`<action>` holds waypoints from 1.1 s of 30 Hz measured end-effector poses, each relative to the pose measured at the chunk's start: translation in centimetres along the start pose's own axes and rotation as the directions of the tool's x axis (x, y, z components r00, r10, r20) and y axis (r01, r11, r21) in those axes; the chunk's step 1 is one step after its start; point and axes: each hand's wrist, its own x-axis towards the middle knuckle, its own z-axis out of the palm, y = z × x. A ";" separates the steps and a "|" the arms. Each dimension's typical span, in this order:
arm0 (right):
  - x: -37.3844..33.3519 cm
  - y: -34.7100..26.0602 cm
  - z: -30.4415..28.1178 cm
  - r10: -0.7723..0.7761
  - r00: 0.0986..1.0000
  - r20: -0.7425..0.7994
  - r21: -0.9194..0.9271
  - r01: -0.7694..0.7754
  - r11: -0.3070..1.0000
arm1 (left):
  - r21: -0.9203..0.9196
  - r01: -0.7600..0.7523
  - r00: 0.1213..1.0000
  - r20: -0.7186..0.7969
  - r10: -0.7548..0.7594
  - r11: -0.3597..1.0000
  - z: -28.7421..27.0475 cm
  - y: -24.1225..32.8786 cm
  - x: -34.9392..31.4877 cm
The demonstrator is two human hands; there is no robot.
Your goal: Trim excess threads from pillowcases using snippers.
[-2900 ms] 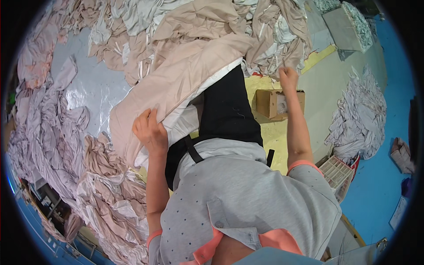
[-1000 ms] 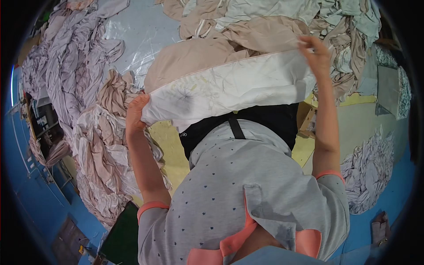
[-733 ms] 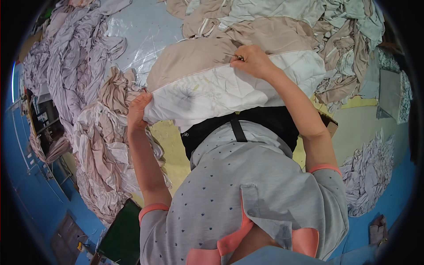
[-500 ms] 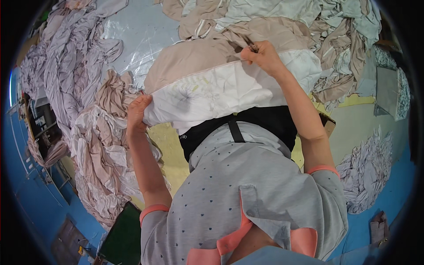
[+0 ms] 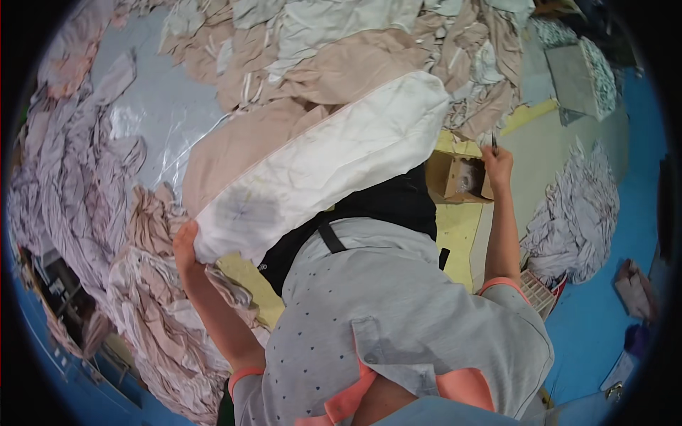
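Note:
Across my front lies a large cloth piece [image 5: 355, 142], white along the near side and beige beyond a seam, with a greyish mark on the white near its left end. At that left end, my left hand [image 5: 186, 245] is closed on the cloth's edge. Over to the right, away from the cloth, my right hand [image 5: 499, 167] is closed around what look like small dark thread snips [image 5: 494, 145], mostly hidden by the fingers. Just beside this hand stands an open cardboard box [image 5: 455, 176] with something pale and fluffy inside.
Beige and white cloths [image 5: 312, 42] heap up at the far side. Lilac-grey cloth [image 5: 67, 163] hangs in folds at the left, with more beige and white cloth [image 5: 156, 319] below. A grey cloth pile [image 5: 579, 213] and a pinkish basket [image 5: 538, 291] are at the right.
My right hand has left the cloth's seam and moved right, beside the box, with the snips. The cloth now slants, its left end nearer me. The view has shifted to the right.

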 end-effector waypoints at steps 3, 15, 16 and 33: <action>-0.4 9.1 -2.2 -0.101 0.992 0.081 -0.555 0.129 0.822 | -0.070 0.024 0.998 0.051 -0.021 0.997 1.0 0.3 0.6; 2.9 -15.3 6.7 -0.451 0.855 0.255 0.372 0.343 0.862 | 0.131 -0.028 0.984 -0.168 0.050 0.991 3.8 3.5 -3.7; 4.1 -17.1 7.9 -0.568 0.770 0.290 0.263 0.506 0.821 | 0.191 -0.068 0.988 -0.121 0.092 0.979 3.1 3.3 -3.6; 12.7 -14.7 7.8 -0.643 0.607 0.468 -0.089 0.756 0.649 | 0.372 -0.360 0.866 -0.209 0.455 0.856 -3.1 1.3 -1.3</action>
